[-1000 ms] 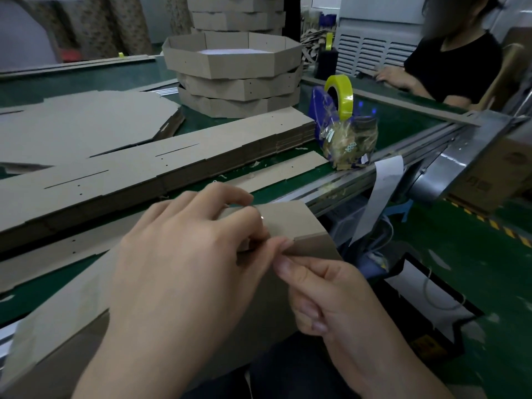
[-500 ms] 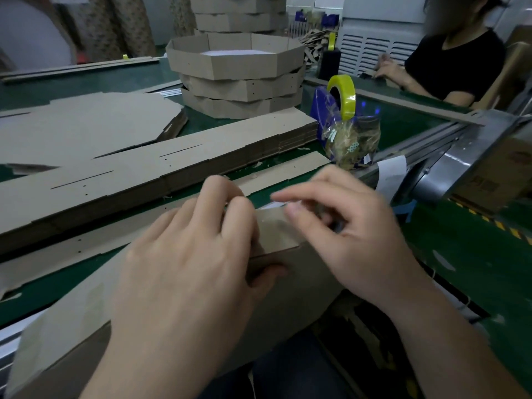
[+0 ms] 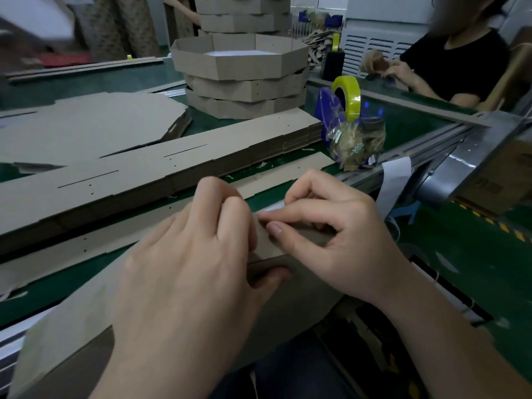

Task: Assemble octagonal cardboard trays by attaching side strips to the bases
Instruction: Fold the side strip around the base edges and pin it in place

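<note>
Though half-hidden, side strip (image 3: 264,246) under left hand (image 3: 184,269)

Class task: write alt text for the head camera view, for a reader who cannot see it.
Two hands work a cardboard piece at the near edge of a green table: the left hand grips its fold, the right hand pinches it alongside. Behind lie stacked flat strips, finished octagonal trays and a yellow tape roll.
</note>
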Demonstrator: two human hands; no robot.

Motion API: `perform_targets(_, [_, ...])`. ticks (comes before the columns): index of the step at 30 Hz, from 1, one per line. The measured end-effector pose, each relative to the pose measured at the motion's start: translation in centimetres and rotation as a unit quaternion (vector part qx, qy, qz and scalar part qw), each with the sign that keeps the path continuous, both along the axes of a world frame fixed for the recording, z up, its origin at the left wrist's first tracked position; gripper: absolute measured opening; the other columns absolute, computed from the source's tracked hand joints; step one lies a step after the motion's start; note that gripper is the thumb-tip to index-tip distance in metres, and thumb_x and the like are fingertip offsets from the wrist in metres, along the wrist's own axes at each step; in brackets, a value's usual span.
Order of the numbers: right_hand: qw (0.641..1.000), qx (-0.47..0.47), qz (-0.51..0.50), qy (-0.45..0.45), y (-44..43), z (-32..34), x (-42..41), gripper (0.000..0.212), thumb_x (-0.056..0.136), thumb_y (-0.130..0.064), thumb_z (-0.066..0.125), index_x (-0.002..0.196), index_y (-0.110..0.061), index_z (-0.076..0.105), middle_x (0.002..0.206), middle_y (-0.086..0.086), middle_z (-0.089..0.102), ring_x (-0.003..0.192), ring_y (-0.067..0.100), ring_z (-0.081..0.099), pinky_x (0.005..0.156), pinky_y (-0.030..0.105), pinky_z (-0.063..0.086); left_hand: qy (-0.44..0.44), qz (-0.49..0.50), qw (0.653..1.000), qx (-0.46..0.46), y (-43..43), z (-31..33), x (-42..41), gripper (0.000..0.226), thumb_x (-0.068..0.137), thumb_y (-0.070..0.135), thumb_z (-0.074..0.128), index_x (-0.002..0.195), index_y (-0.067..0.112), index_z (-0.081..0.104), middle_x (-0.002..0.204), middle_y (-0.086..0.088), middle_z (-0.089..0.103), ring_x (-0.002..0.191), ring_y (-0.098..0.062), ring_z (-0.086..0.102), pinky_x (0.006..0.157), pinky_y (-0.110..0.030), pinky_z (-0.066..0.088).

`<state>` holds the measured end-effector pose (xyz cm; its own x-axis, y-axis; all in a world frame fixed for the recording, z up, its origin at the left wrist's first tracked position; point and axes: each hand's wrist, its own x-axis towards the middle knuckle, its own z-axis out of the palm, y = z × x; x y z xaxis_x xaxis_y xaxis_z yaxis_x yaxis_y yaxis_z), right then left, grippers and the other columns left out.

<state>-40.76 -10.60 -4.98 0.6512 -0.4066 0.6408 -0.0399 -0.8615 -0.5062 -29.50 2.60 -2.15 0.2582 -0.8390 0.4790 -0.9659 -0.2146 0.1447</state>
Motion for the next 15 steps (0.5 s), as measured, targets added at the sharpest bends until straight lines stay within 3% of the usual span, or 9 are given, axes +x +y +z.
perform_targets(3, [1.000, 0.020, 0.013, -0.003, 0.0, 0.2, -0.1, 0.015, 0.084, -0.016, 0.071, 0.093, -0.005, 0.077, 0.084, 0.001, 0.058, 0.070, 0.000, 0.049, 0.064, 0.010, 0.036, -0.006, -0.003, 1.000, -0.001, 0.0, -0.1, -0.1, 0.049, 0.056, 0.048, 0.075, 0.075, 0.015, 0.043, 0.090, -0.007, 0.055, 0.053, -0.026, 0.050, 0.053, -0.014, 0.010])
perform_targets(9, [0.998, 0.041, 0.019, 0.035, 0.1, 1.1, -0.3, 0.011, 0.081, -0.019, 0.071, 0.087, -0.011, 0.077, 0.083, -0.003, 0.059, 0.060, 0.016, 0.049, 0.053, 0.027, 0.042, -0.017, 0.001, 1.000, -0.011, -0.1, -0.3, 0.0, 0.050, 0.056, 0.049, 0.075, 0.073, 0.013, 0.044, 0.090, -0.007, 0.054, 0.053, -0.027, 0.050, 0.049, -0.027, 0.017])
perform_targets(13, [0.992, 0.080, 0.022, 0.098, 0.0, 2.5, -0.3, 0.003, 0.082, -0.024, 0.072, 0.083, -0.022, 0.074, 0.084, -0.007, 0.059, 0.066, 0.015, 0.053, 0.062, 0.039, 0.048, -0.018, 0.002, 1.000, -0.009, -0.1, -0.2, -0.1, 0.049, 0.056, 0.050, 0.074, 0.072, 0.014, 0.044, 0.089, -0.006, 0.055, 0.054, -0.027, 0.051, 0.049, -0.022, 0.009])
perform_targets(15, [0.983, 0.102, 0.026, 0.154, -0.3, 3.4, -0.1, 0.005, 0.079, -0.032, 0.068, 0.079, -0.030, 0.073, 0.084, -0.010, 0.059, 0.071, 0.007, 0.053, 0.068, 0.037, 0.049, -0.019, 0.003, 1.000, -0.008, -0.1, -0.2, -0.2, 0.050, 0.056, 0.052, 0.074, 0.072, 0.014, 0.045, 0.089, -0.005, 0.055, 0.053, -0.026, 0.051, 0.051, -0.018, 0.009])
